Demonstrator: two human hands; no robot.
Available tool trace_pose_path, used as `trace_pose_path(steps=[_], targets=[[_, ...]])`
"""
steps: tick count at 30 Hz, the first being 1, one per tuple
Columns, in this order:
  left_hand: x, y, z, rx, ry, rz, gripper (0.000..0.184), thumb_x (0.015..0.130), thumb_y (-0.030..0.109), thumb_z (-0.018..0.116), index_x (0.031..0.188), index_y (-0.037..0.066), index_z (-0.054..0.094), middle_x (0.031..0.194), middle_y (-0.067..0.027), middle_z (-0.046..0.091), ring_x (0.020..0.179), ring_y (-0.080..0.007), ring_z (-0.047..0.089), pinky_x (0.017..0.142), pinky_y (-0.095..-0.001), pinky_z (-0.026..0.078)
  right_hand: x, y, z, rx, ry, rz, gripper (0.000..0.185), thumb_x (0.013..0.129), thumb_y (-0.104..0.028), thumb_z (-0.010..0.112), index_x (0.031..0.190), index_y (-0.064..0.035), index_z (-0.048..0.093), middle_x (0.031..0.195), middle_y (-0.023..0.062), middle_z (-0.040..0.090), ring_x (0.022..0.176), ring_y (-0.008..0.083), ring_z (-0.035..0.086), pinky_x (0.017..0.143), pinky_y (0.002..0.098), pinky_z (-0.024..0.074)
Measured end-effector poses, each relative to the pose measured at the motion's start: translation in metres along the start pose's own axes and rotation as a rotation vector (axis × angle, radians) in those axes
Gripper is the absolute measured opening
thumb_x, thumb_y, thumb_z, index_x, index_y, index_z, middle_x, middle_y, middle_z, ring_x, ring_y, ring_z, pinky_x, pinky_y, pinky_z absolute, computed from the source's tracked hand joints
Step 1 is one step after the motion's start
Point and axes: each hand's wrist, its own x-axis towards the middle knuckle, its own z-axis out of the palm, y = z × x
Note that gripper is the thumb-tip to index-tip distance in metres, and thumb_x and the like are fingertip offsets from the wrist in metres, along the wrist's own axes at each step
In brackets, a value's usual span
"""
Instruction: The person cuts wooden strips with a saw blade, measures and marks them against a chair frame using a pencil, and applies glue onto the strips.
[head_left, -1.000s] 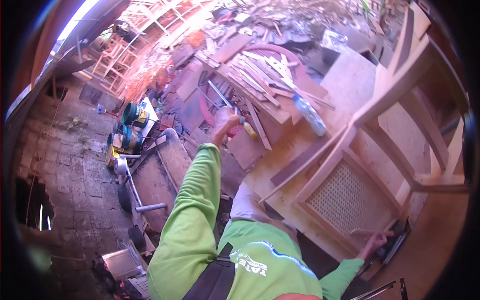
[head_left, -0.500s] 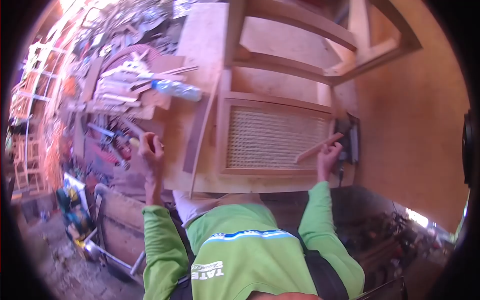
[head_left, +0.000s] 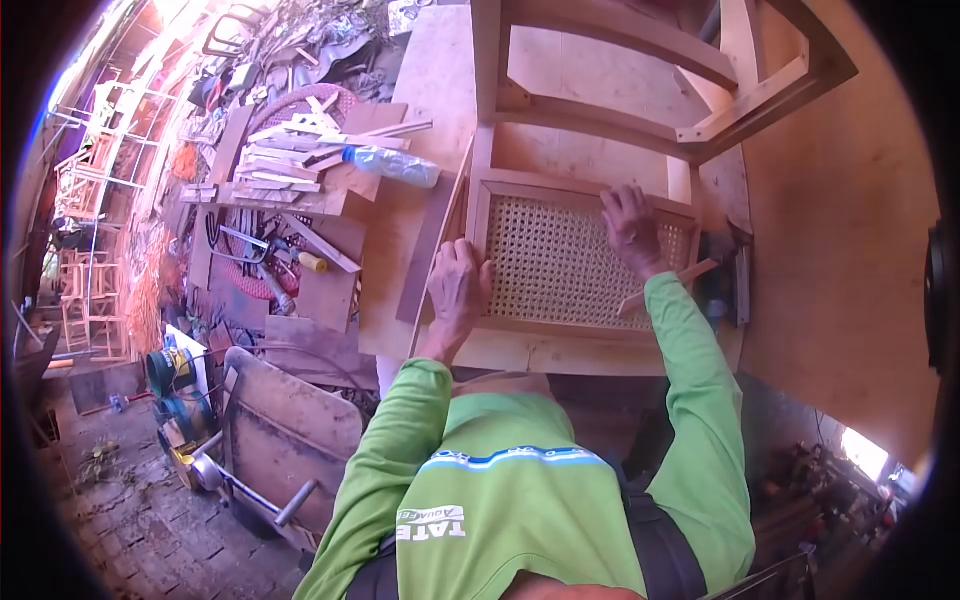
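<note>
A woven cane panel (head_left: 560, 255) in a wooden frame (head_left: 560, 323) forms part of a wooden chair (head_left: 600, 125) lying on the workbench. My left hand (head_left: 458, 292) grips the frame's left side, its fingers bent over the rail and thumb towards the cane. A long thin wooden strip (head_left: 450, 205) runs close beside that hand. Over the upper right of the cane, my right hand (head_left: 632, 228) rests with fingers stretched towards the top rail. A short wooden piece (head_left: 690, 272) lies at the panel's right, partly hidden under my right forearm.
Left of the bench are a plastic bottle (head_left: 392, 165), wood offcuts (head_left: 285, 160), a hammer-like tool (head_left: 280, 292) and a yellow-handled tool (head_left: 312, 262). A dark power tool (head_left: 716, 285) stands at the right. A plywood sheet (head_left: 840, 260) borders that side.
My left hand has moved right, from beside the yellow-handled tool to the frame. My right hand has let go of the short wooden piece and moved up over the cane. The view has shifted slightly.
</note>
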Motion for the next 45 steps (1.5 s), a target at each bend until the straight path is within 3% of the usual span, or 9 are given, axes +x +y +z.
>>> trace_pose_path(steps=[15, 18, 21, 27, 29, 33, 37, 41, 45], targets=[[0.004, 0.007, 0.018, -0.235, 0.096, -0.337, 0.02, 0.092, 0.013, 0.074, 0.106, 0.005, 0.062, 0.102, -0.0134, 0.064, 0.089, -0.0325, 0.066, 0.081, -0.048, 0.055, -0.002, 0.014, 0.01, 0.027, 0.025, 0.041, 0.019, 0.087, -0.006, 0.069, 0.105, -0.0038, 0.067, 0.107, 0.0147, 0.061, 0.107, 0.0371, 0.062, 0.089, 0.0499, 0.0521], [0.001, 0.013, -0.015, -0.4, 0.062, -0.204, 0.029, 0.093, 0.008, 0.073, 0.119, 0.004, 0.062, 0.112, -0.0176, 0.062, 0.093, -0.0332, 0.068, 0.083, -0.049, 0.057, 0.002, 0.013, 0.006, 0.029, 0.033, 0.047, 0.02, 0.085, -0.004, 0.068, 0.105, -0.004, 0.069, 0.106, 0.0143, 0.061, 0.107, 0.0368, 0.062, 0.088, 0.0499, 0.0518], [0.004, 0.008, -0.024, -0.367, -0.044, 0.073, 0.026, 0.094, 0.005, 0.072, 0.117, 0.004, 0.063, 0.107, -0.0174, 0.065, 0.089, -0.0366, 0.069, 0.08, -0.0484, 0.058, 0.002, 0.024, 0.003, -0.005, 0.006, 0.055, 0.021, 0.083, -0.001, 0.066, 0.103, -0.0039, 0.07, 0.107, 0.0138, 0.062, 0.108, 0.036, 0.063, 0.088, 0.0496, 0.0518], [0.006, 0.041, -0.032, -0.457, -0.14, 0.179, 0.019, 0.095, 0.005, 0.071, 0.112, 0.006, 0.064, 0.103, -0.0191, 0.067, 0.095, -0.041, 0.069, 0.082, -0.0547, 0.056, -0.002, 0.028, 0.015, 0.068, -0.042, 0.058, 0.024, 0.081, 0.0, 0.067, 0.103, -0.0043, 0.072, 0.109, 0.0135, 0.064, 0.11, 0.0363, 0.065, 0.089, 0.05, 0.0526], [0.005, 0.044, -0.033, -0.365, -0.19, 0.174, 0.018, 0.095, 0.006, 0.073, 0.112, 0.007, 0.065, 0.103, -0.0183, 0.066, 0.098, -0.0414, 0.067, 0.085, -0.0553, 0.055, 0.001, 0.032, 0.013, 0.076, -0.015, 0.032, 0.024, 0.08, 0.0, 0.067, 0.104, -0.004, 0.073, 0.108, 0.0134, 0.064, 0.108, 0.0365, 0.065, 0.089, 0.0504, 0.0528], [0.014, 0.006, -0.01, 0.058, -0.228, 0.575, 0.03, 0.086, -0.002, 0.069, 0.115, 0.006, 0.068, 0.11, -0.0187, 0.063, 0.107, -0.0406, 0.062, 0.089, -0.0518, 0.053, 0.007, 0.041, 0.014, 0.113, -0.032, -0.033, 0.021, 0.079, 0.0, 0.068, 0.099, -0.0044, 0.071, 0.104, 0.0138, 0.063, 0.107, 0.0372, 0.065, 0.087, 0.0509, 0.0553], [0.006, 0.016, -0.013, 0.028, -0.051, 0.554, 0.032, 0.087, -0.001, 0.068, 0.119, 0.003, 0.067, 0.112, -0.0174, 0.063, 0.109, -0.0385, 0.061, 0.091, -0.0515, 0.051, 0.017, 0.046, 0.005, 0.09, -0.123, -0.1, 0.018, 0.079, 0.001, 0.067, 0.097, -0.0037, 0.07, 0.1, 0.0151, 0.063, 0.102, 0.0385, 0.066, 0.085, 0.0509, 0.0574], [-0.057, 0.043, 0.009, -0.164, -0.244, 0.759, 0.033, 0.085, 0.003, 0.071, 0.118, 0.004, 0.067, 0.115, -0.0154, 0.062, 0.11, -0.0361, 0.06, 0.094, -0.0484, 0.05, 0.022, 0.047, 0.0, 0.081, -0.148, -0.161, 0.016, 0.08, 0.002, 0.066, 0.095, -0.0032, 0.069, 0.099, 0.0152, 0.063, 0.101, 0.0387, 0.067, 0.084, 0.0506, 0.0587], [-0.084, 0.046, 0.044, -0.165, -0.292, 0.653, 0.035, 0.083, 0.002, 0.071, 0.118, 0.004, 0.068, 0.117, -0.0147, 0.061, 0.111, -0.0356, 0.059, 0.096, -0.048, 0.049, 0.028, 0.043, -0.004, 0.08, -0.187, -0.142, 0.015, 0.08, 0.002, 0.067, 0.094, -0.0036, 0.068, 0.099, 0.0152, 0.062, 0.101, 0.0379, 0.068, 0.084, 0.0501, 0.0596]])
